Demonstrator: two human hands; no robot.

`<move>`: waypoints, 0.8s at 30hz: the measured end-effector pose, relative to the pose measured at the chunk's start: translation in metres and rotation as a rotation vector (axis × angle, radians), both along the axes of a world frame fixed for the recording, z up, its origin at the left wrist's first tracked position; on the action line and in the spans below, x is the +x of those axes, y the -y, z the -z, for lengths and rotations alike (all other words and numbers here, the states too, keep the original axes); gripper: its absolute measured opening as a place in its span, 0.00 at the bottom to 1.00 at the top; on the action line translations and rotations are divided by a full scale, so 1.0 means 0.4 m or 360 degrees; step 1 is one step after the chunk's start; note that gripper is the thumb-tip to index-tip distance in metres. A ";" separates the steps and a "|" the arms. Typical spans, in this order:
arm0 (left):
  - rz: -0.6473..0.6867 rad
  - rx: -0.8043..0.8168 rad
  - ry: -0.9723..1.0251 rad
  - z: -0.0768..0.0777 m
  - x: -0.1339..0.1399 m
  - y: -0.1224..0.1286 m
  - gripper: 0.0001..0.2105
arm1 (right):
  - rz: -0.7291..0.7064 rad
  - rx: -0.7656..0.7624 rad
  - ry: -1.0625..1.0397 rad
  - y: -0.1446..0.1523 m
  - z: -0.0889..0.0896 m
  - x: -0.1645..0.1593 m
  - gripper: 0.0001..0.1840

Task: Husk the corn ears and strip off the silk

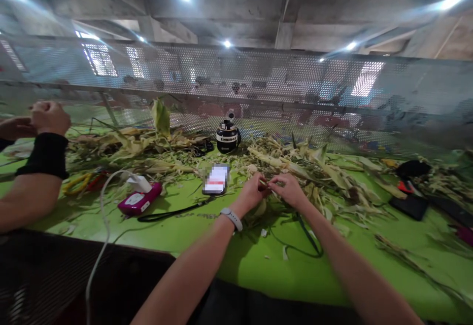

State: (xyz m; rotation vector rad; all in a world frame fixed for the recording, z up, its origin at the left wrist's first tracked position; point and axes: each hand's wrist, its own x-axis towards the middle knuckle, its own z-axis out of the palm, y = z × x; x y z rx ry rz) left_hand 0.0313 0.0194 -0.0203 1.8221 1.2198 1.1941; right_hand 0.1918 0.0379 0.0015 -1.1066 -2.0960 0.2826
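Over the green table (166,236), my left hand (254,193), with a pale band on its wrist, has its fingers pinched together. Facing it, my right hand (288,190) is closed the same way, fingertips nearly touching the left ones. Something thin and small seems to be between them, too small to name. Just behind and around both hands lies a heap of dry corn husks (314,167). A phone (216,179) with a lit screen lies left of my left hand. A dark cord (310,236) loops below my right hand.
A black bottle (227,140) marked ENERGY stands at the back. To the left lie a purple power strip (138,200) with a white charger, a white cable (105,216) and more husks (129,142). A co-worker's hand (50,116) is far left. A perforated screen (258,78) spans behind.
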 end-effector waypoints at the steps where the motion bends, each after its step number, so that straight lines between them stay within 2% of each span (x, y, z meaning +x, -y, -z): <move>1: 0.0003 -0.0015 0.0006 -0.001 0.000 0.000 0.12 | -0.0003 -0.0003 -0.0022 -0.001 0.001 -0.001 0.08; 4: 0.0052 -0.0048 0.0020 -0.004 -0.001 -0.004 0.08 | 0.0026 0.0010 -0.0130 -0.003 0.006 -0.004 0.07; 7: 0.0192 -0.0192 0.0150 -0.008 -0.005 -0.011 0.03 | 0.0061 0.0045 -0.0205 -0.006 0.014 -0.008 0.07; 10: 0.0333 -0.0351 0.0280 -0.014 -0.009 -0.010 0.07 | 0.0089 0.0110 -0.0223 -0.010 0.022 -0.011 0.08; 14: 0.0544 -0.0436 0.0038 -0.027 -0.008 0.010 0.12 | 0.0219 0.0227 -0.0254 -0.014 0.022 -0.010 0.11; 17: 0.0734 -0.0459 -0.0040 -0.040 -0.005 0.028 0.12 | 0.0255 0.0274 -0.0339 -0.012 0.012 -0.007 0.13; 21: 0.0844 -0.0511 0.0203 -0.049 0.002 0.035 0.13 | 0.0234 0.0253 -0.0547 0.000 -0.012 -0.008 0.16; 24: 0.0833 -0.0626 0.0445 -0.047 0.009 0.036 0.13 | 0.0248 0.0136 -0.0688 0.010 -0.023 -0.012 0.16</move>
